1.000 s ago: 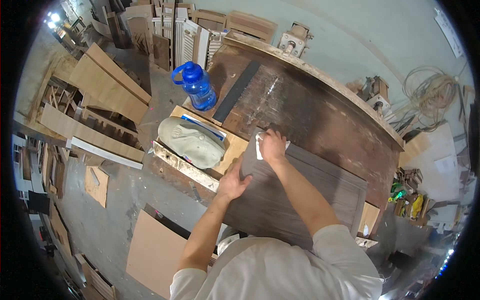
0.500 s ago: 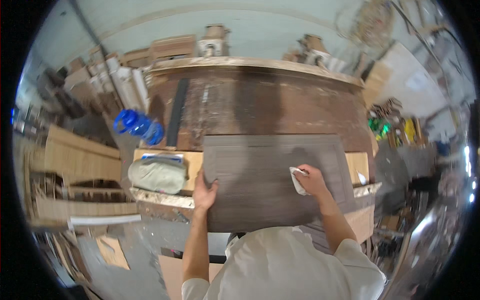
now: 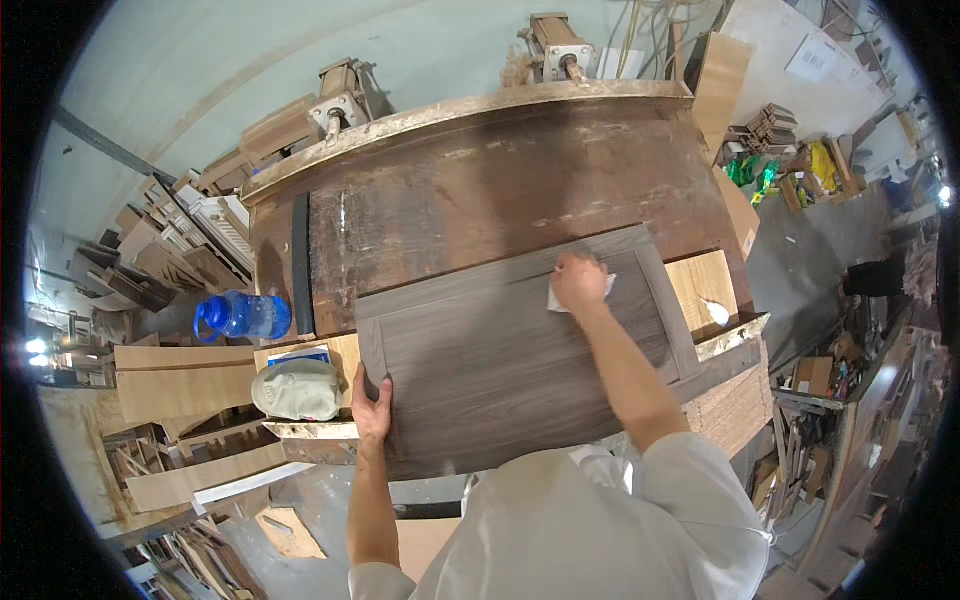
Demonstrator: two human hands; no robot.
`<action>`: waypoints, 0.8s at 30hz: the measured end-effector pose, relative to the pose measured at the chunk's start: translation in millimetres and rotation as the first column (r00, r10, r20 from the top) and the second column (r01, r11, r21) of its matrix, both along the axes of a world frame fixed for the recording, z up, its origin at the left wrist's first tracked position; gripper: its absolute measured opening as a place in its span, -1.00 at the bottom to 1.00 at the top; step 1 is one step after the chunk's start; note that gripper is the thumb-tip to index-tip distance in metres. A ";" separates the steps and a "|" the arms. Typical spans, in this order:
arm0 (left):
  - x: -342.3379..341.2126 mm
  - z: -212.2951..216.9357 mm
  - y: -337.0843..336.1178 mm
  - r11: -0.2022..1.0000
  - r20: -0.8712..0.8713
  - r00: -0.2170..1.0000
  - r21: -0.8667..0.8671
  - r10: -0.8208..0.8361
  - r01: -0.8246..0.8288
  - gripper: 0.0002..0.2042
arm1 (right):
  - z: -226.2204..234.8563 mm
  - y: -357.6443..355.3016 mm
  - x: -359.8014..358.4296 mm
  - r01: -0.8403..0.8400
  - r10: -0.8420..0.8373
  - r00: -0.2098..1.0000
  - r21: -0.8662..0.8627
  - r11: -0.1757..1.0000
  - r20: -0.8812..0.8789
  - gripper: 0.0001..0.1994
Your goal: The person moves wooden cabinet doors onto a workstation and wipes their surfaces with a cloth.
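Note:
A grey-brown wood-grain cabinet door (image 3: pixel 480 370), framed with a flat middle panel, lies before me on the workbench. My left hand (image 3: pixel 371 405) grips the door's left edge, its thumb on top and the other fingers along the side. Bunched in my right hand (image 3: pixel 580 284) is a white cloth (image 3: pixel 610 284), pressed onto the door's face towards the far edge, right of the middle. Part of the cloth is hidden under my fingers. Beside my left hand, a pale cap (image 3: pixel 297 390) rests on a light wooden board.
Behind the door stretches the brown, worn bench top (image 3: pixel 430 220), bordered by a raised far rail (image 3: pixel 470 112). A blue water bottle (image 3: pixel 243 316) and a dark strip (image 3: pixel 302 265) are at the left. A white bulb-shaped item (image 3: pixel 716 312) sits right of the door. Stacked boards (image 3: pixel 185 385) stand left.
My right hand has slid the cloth towards the door's far edge. My left hand still holds the left edge. The whole view has tilted, so the bench and door appear slanted.

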State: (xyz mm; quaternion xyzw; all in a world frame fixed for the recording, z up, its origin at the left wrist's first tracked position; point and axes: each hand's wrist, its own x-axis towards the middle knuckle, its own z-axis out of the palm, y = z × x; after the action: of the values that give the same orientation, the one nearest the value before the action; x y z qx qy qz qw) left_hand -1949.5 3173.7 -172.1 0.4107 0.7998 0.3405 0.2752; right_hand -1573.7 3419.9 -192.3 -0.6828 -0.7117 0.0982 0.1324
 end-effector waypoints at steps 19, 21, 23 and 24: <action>13.5 15.6 12.1 0.999 -0.046 0.999 -0.031 -0.009 0.008 -0.34 | 25.1 36.5 -64.7 -0.135 0.165 0.934 0.114 0.984 -0.316 -0.92; 15.6 19.4 19.4 1.000 0.008 1.000 -0.026 -0.011 0.011 -0.35 | 3.0 44.9 -54.4 -0.087 0.105 0.971 0.095 0.992 -0.215 -0.92; -0.8 -0.7 6.4 1.000 -0.007 1.000 -0.030 -0.006 0.006 -0.33 | -14.3 43.6 -71.7 -0.092 0.100 0.993 0.103 0.990 -0.068 -0.89; 2.4 1.4 12.0 0.999 -0.021 1.000 -0.046 -0.013 0.012 -0.34 | -23.0 30.6 -89.2 -0.129 0.132 0.991 0.121 0.984 -0.015 -0.87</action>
State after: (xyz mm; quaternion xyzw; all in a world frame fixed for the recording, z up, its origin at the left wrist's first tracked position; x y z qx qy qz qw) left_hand -1947.1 3185.7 -170.7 0.4131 0.8076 0.3159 0.2780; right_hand -1662.9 3450.5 -215.3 -0.6242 -0.7581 0.0717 0.1747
